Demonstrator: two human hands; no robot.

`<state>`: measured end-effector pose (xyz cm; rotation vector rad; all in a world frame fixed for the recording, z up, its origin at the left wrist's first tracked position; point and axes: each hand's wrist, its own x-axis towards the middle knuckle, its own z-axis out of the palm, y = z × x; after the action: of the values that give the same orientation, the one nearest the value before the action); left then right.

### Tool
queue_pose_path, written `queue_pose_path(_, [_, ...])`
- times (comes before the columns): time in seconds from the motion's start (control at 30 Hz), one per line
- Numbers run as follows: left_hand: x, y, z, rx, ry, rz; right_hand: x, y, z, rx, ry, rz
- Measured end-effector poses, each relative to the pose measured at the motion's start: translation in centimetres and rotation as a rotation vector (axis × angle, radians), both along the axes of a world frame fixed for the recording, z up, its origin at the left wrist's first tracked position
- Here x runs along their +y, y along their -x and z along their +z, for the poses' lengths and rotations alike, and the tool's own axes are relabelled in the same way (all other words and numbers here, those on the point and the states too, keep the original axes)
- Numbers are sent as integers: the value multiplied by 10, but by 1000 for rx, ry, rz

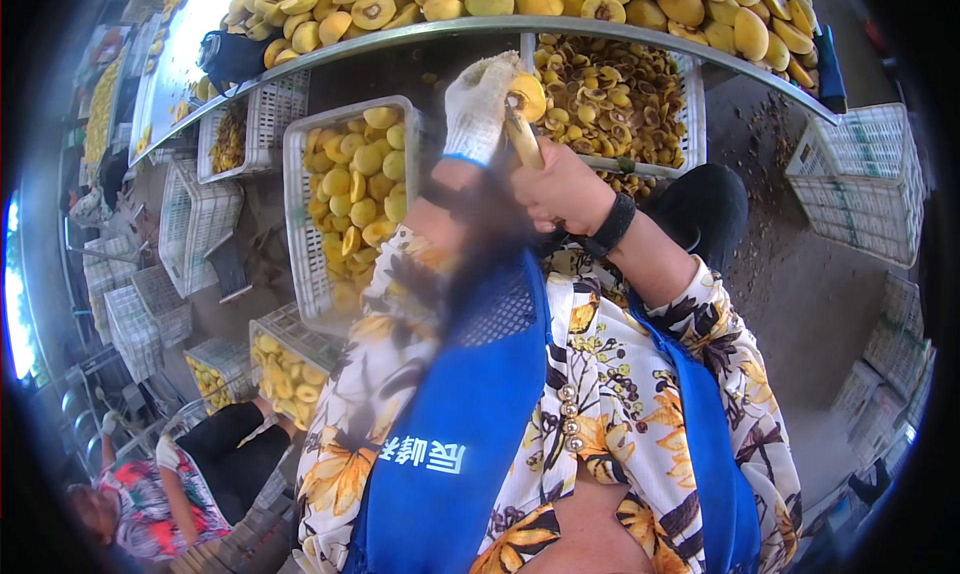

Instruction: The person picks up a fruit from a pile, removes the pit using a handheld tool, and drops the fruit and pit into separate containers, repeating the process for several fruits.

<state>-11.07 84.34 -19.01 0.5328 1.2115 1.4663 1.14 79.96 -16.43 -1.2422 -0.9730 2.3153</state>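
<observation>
My left hand [478, 104], in a white knitted glove, is closed around a yellow peach half [529, 95] with its cut side toward me. My right hand [563, 187], bare and with a black band at the wrist, grips the pale handle of a pitting tool [523, 142]. The tool's tip meets the brownish middle of the peach half; its exact shape is hidden there. Both hands are just in front of a metal-edged table [480, 27] heaped with halved yellow peaches [540, 0].
A white crate [296, 209] of peach halves stands left of my hands. Under the table edge, another crate [694, 114] holds peach scraps. Stacked crates [860, 184] stand far right, others [195, 224] at left. A dark cloth bundle [235, 59] lies on the table. A seated person [165, 494] works at lower left.
</observation>
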Motion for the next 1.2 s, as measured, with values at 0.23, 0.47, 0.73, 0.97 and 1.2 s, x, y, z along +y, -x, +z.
queue_pose_path(0.23, [-4, 3, -9, -41, -69, -66, 0, -5, -4, 331, 236, 15])
queue_pose_path(0.47, [10, 0, -15, 163, -89, -223, 2, -19, -28, 453, 301, -2])
queue_pose_path(0.73, [7, 9, -8, 24, -98, -28, 9, -5, -27, 606, 300, 56])
queue_pose_path(0.97, [10, 1, 5, 155, -77, -149, 10, -16, -31, 570, 320, 23])
queue_pose_path(1.2, [22, 4, -2, -93, 10, -230, 15, -15, -42, 785, 341, 62])
